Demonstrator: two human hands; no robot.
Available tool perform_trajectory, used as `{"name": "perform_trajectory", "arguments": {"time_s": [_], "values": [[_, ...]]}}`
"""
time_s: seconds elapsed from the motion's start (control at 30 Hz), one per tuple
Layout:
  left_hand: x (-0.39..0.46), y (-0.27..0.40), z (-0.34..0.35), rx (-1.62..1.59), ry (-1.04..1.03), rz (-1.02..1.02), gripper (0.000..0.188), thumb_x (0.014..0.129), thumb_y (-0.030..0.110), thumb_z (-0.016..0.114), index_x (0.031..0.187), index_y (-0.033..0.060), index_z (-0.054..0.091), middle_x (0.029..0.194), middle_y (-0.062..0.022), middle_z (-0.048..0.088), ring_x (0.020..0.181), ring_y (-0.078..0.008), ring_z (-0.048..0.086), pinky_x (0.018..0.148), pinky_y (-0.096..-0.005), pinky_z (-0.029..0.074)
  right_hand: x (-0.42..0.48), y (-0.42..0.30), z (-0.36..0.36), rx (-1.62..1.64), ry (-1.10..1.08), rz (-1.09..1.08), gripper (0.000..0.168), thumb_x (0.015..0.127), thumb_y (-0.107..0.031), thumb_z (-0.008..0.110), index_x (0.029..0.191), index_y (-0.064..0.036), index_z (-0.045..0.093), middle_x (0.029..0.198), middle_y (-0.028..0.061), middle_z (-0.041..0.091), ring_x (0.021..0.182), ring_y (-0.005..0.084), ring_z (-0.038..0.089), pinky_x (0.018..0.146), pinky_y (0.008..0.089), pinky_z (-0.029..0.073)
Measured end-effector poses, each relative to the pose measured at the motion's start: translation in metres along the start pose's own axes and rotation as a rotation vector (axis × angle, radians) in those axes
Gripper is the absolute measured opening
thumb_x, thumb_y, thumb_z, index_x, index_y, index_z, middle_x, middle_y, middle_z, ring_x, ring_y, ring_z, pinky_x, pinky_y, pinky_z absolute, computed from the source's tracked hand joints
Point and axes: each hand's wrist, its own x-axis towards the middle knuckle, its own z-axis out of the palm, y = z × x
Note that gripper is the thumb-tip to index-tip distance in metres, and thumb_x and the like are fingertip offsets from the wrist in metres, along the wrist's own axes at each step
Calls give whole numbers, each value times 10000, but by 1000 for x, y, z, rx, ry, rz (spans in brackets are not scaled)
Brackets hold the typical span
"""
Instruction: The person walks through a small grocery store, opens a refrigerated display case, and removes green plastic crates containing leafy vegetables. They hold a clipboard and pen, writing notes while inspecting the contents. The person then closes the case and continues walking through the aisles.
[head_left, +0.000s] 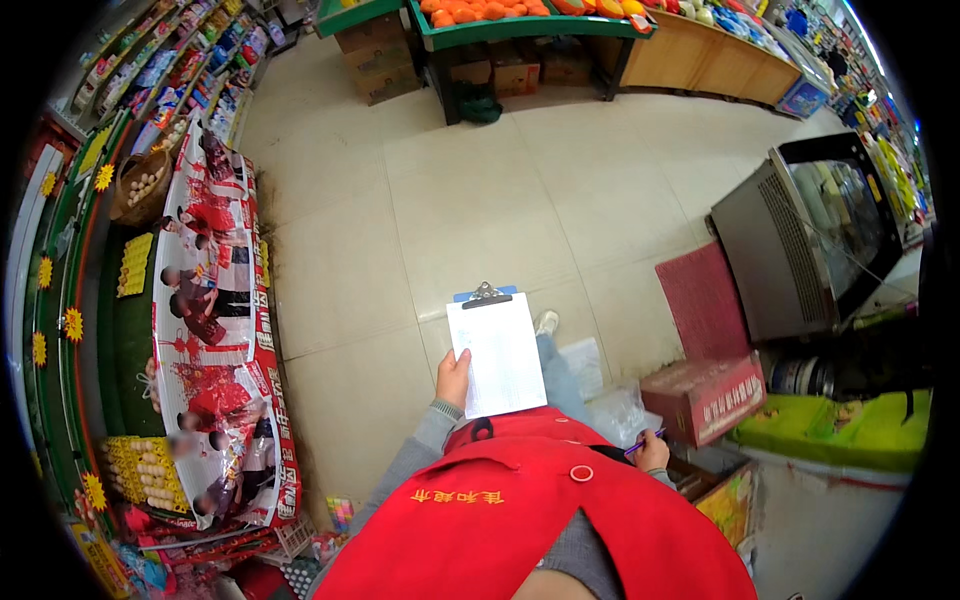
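My left hand (454, 380) grips the left edge of a clipboard (507, 292), its thumb lying over the paper. White sheets (501, 360) with a printed table hang under the metal clip (486, 295); the print is too faint to read. A blue corner of the board shows behind the paper. On the other side of my body, my right hand (652, 451) is closed around a purple pen (645, 442). That hand is low and apart from the clipboard, near a red cardboard box (701, 397). I wear a red vest (480, 525) over grey sleeves.
At left, egg trays (146, 472) and a basket of eggs (142, 184) sit by a printed banner (217, 337). A fruit stand (532, 30) is ahead across the tiled floor (480, 195). A glass-fronted appliance (810, 240) and red mat (701, 300) are at right.
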Motion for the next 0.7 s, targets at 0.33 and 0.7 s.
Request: {"name": "perform_trajectory", "arguments": {"time_s": [0.33,0.7], "values": [[161,102,152,-40,-162,-12,310,841,55,460,1138,-35,444,1069,-113,551,955,-179,538,838,-304,425,298,-62,3,1135,-213,130,204,820,-198,542,890,-10,581,820,161,632,743,231,621,620,331,482],[328,173,372,184,-593,-82,339,870,139,463,1167,-20,436,1089,-83,537,967,-146,524,842,-279,414,527,-135,-147,1683,-63,103,246,826,-115,550,1011,47,545,869,68,592,772,110,556,694,227,448]]}}
